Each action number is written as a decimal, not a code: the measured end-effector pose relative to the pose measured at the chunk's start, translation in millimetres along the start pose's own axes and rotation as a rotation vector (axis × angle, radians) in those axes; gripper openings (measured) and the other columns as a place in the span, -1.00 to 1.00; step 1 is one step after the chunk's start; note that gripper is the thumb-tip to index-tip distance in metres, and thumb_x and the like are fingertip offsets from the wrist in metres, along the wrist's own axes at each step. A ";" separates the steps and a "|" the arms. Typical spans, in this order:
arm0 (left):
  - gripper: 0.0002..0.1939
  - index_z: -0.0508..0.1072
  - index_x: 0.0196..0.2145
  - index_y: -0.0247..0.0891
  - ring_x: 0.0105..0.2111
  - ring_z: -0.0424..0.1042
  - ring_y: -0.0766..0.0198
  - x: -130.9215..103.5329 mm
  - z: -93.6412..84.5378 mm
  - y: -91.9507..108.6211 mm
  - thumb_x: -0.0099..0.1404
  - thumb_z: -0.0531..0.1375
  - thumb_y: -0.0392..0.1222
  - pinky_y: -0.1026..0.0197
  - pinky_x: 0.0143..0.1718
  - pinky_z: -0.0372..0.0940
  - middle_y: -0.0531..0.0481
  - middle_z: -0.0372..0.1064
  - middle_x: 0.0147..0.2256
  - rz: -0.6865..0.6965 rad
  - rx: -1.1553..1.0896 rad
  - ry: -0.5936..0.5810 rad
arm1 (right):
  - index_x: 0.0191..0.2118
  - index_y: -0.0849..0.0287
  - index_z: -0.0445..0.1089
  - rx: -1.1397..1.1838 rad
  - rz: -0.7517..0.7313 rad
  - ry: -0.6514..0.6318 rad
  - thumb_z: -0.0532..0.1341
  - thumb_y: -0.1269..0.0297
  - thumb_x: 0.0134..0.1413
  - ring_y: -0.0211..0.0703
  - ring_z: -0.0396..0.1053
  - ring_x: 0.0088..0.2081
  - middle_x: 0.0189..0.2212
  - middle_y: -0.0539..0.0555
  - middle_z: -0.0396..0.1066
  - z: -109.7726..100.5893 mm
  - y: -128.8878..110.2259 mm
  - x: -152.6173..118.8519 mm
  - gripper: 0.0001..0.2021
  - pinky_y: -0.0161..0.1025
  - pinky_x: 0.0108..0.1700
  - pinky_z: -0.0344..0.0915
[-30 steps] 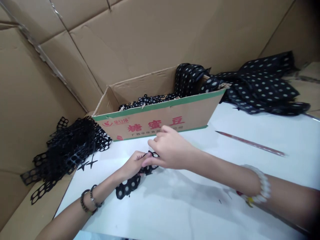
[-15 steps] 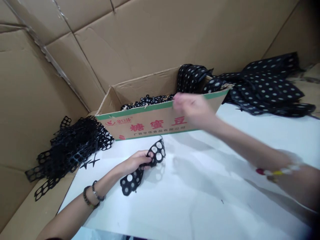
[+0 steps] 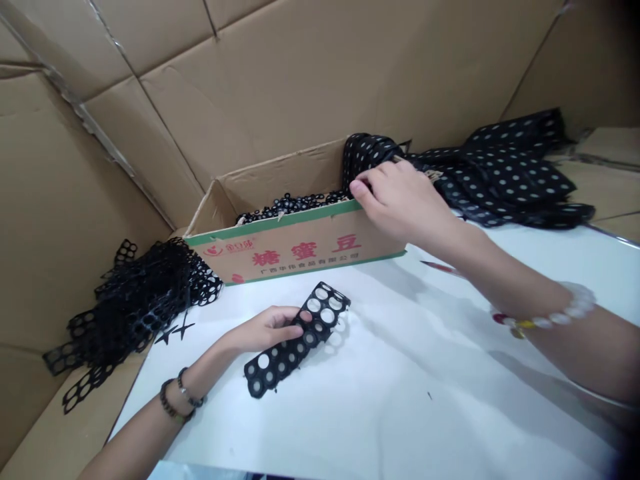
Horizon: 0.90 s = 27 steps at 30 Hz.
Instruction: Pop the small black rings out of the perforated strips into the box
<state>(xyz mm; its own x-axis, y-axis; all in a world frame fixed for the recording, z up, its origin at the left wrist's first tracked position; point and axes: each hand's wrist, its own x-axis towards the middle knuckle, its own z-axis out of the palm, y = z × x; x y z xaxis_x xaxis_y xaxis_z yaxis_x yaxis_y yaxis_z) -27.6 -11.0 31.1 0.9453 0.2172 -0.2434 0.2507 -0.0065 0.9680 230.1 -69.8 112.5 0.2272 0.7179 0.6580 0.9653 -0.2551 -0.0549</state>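
Your bare left hand (image 3: 275, 328) pinches the flat black rubber-like strip with round holes (image 3: 285, 361), at six o'clock from the brown cardboard box (image 3: 305, 248); this strip seems light and bendable, so hold near its middle, while your bare right hand's (image 3: 403, 200) grip I cannot tell.

- Saw a white table (image 3: 380, 413).
- Found a box (image 3: 320, 232) at the back.
- Noted a mesh heap (image 3: 145, 297) and star scraps (image 3: 184, 327) at left.
- Spotted dotted sheets (image 3: 525, 180), a half-hidden tool (image 3: 441, 267) and a speck (image 3: 430, 396) at right.
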 end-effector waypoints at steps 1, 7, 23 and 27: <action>-0.76 0.38 -0.28 -0.32 -0.37 0.26 0.32 1.2 -0.1 -1.0 0.14 0.14 -0.10 0.32 -0.30 0.15 -0.02 0.32 -0.36 -0.004 -0.002 0.028 | -0.20 0.34 0.26 0.016 -0.011 0.056 -0.24 0.08 0.18 0.02 0.15 -0.19 -0.23 0.24 0.24 -3.6 -5.1 -2.8 -0.52 -0.13 -0.25 0.05; -0.63 0.42 -0.30 -0.37 -0.42 0.32 0.29 12.6 -2.3 -12.4 0.05 0.21 0.00 0.30 -0.35 0.17 -0.05 0.39 -0.41 0.030 -0.282 0.271 | -0.38 0.26 0.29 0.176 -0.441 -0.162 -0.21 0.05 0.17 -0.12 0.20 -0.36 -0.45 0.15 0.29 -6.4 -71.2 -49.7 -0.53 -0.20 -0.29 -0.02; -0.52 0.31 -0.05 -0.38 -0.12 0.32 0.12 10.9 -6.5 -9.4 0.02 0.25 -0.33 0.21 -0.08 0.12 -0.20 0.36 -0.15 0.097 -0.445 0.109 | -0.41 0.22 0.21 0.382 -0.380 -0.539 -0.13 -0.04 0.13 -0.20 0.25 -0.43 -0.44 0.06 0.33 42.3 -83.2 -81.5 -0.58 -0.33 -0.48 -0.08; -0.46 0.28 -0.03 -0.34 -0.11 0.33 0.17 11.3 -7.3 -8.5 -0.01 0.27 -0.36 0.25 -0.10 0.13 -0.16 0.36 -0.14 0.106 -0.457 0.112 | -0.36 0.20 0.21 0.370 -0.299 -0.528 -0.09 -0.07 0.08 -0.18 0.26 -0.41 -0.43 0.07 0.33 46.3 -80.5 -81.5 -0.60 -0.33 -0.47 -0.07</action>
<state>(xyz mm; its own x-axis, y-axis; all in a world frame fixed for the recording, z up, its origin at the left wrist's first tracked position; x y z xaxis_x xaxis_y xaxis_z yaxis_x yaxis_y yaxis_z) -20.6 -1.4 20.5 0.9260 0.3428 -0.1580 0.0129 0.3897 0.9208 139.8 -77.8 28.5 -0.1132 0.9648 0.2375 0.9551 0.1715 -0.2414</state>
